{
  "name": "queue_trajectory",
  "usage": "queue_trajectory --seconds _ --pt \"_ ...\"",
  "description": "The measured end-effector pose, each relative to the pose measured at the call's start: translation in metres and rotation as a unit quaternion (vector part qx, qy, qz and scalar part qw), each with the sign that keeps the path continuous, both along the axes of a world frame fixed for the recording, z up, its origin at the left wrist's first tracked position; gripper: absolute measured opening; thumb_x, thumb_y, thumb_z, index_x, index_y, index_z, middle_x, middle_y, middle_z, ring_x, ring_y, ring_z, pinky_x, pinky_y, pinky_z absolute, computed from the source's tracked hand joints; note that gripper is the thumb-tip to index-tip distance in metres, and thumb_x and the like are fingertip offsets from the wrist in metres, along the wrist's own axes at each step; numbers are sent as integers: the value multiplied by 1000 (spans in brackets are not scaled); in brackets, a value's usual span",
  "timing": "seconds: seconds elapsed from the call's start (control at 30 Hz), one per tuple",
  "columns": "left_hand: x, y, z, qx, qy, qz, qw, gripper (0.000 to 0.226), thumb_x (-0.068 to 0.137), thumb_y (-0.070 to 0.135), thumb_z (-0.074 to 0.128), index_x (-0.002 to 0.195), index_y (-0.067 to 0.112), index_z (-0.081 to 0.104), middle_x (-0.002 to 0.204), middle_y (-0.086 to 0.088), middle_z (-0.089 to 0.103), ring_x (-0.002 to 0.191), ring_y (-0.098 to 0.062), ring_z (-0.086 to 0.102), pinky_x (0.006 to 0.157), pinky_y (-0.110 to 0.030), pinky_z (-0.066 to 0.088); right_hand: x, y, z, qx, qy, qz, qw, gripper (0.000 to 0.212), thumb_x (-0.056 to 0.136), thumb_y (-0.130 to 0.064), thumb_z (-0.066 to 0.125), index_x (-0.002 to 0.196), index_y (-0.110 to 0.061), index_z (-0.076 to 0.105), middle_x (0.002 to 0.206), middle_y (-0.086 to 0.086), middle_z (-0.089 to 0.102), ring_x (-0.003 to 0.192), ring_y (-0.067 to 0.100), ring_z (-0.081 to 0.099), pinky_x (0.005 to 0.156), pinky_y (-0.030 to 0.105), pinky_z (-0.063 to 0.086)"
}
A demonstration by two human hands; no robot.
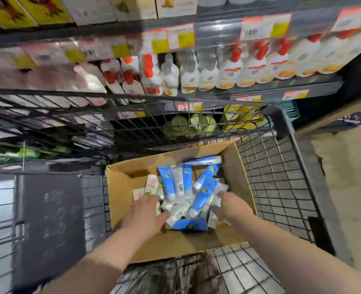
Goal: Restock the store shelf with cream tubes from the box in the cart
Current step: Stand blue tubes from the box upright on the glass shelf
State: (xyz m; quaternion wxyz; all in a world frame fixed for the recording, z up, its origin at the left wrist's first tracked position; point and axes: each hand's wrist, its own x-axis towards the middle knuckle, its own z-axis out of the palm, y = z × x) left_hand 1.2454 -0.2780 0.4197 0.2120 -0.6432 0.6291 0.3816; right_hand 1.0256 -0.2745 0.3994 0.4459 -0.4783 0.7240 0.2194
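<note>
Cream tubes (203,197), blue-and-white, lie heaped loosely in the right half of the open cardboard box (120,187), which sits on the floor of the wire cart (277,187) against its far end.

Both your hands reach into the heap from the box's near edge. Your left hand (143,215) lies at the heap's left side. Its fingers (152,200) are straight and slightly spread over the white tubes, and its thumb (161,217) is splayed toward the centre and touches a white tube end. It grips nothing.

Your right hand (232,206) enters at the heap's right side, beside the box's right wall. Its fingers (223,195) are extended and held loosely apart, with the tips sunk among the tubes. Blur hides whether they pinch one.

The tubes do not share one direction:
- One blue tube (167,183) has its long axis running from far wall to near edge, white cap nearest you.
- The central tube lies diagonally, far-right to near-left, cap at the near-left end.
- Another tube (205,160) lies crosswise along the far wall.
- A last tube (189,224) lies crosswise at the heap's near side.

A few pink-marked white tubes (152,183) lie toward the left wall.

Beyond the cart, the shelf (281,85) carries a row of upright white bottles (228,71).
</note>
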Motion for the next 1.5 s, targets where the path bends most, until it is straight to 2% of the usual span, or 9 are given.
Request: queue_trajectory --seconds 0.23,0.43,0.57,0.7,0.83,0.93,1.07,1.23,1.5 --pt "-11 -25 -80 10 18 126 992 63 90 45 51 142 14 34 143 -11 40 128 -29 42 102 -38 39 12 -4 -70 -17 17 -109 994 52 85 -54 56 120 -16 48 116 4 55 108 25 59 84 37 48" --pt "-16 -39 -135 30 16 172 985 59 86 57 49 128 15 47 136 -9 49 120 -32 50 97 -44 43 22 0 -96 -64 64 -169 981 52 82 -52 64 112 -17 39 111 3 60 101 28 63 70 33 42" --pt "-23 -44 -157 8 31 246 969 56 78 63 52 111 18 59 113 -7 61 102 -32 59 88 -44 50 28 -2 -105 -90 74 -155 981 56 80 -54 65 115 -17 40 110 3 60 99 28 63 73 36 49" --pt "-26 -42 -165 -19 25 279 960 53 79 58 57 108 14 59 109 -8 62 100 -33 59 86 -44 50 30 1 -110 -132 48 -177 974 50 77 -50 69 109 -20 46 108 0 56 98 24 60 74 38 53" --pt "-23 -36 -156 -34 86 339 936 38 84 40 63 111 14 56 110 -6 62 98 -27 58 77 -32 45 33 7 -106 -170 7 -204 964 46 77 -40 72 110 -20 47 113 0 49 103 23 55 76 38 50" --pt "-21 -29 -136 -34 145 384 911 33 87 25 62 115 17 48 104 1 58 91 -20 54 69 -26 37 35 10 -96 -178 -21 -276 944 37 80 -33 70 101 -19 42 97 -3 50 87 22 56 69 36 48" --pt "-14 -18 -115 -42 201 427 881 29 88 18 63 105 24 41 89 9 54 88 -18 56 67 -28 42 31 9 -76 -187 -73 -309 930 35 85 -29 66 101 -16 37 77 -10 52 77 22 56 66 34 43" --pt "-4 -7 -84 -51 206 444 870 35 86 15 64 112 21 42 105 -1 56 84 -17 57 59 -23 42 20 1 -45 -205 -141 -314 916 34 84 -23 69 102 -12 43 80 -6 57 71 11 58 59 28 43" --pt "7 2 -13 -78 197 466 859 50 85 18 67 127 10 43 117 -9 59 99 -27 59 77 -34 48 22 -3 15 -210 -241 -268 909 28 86 -17 67 94 -33 46 96 -4 60 73 6 57 57 19 43"
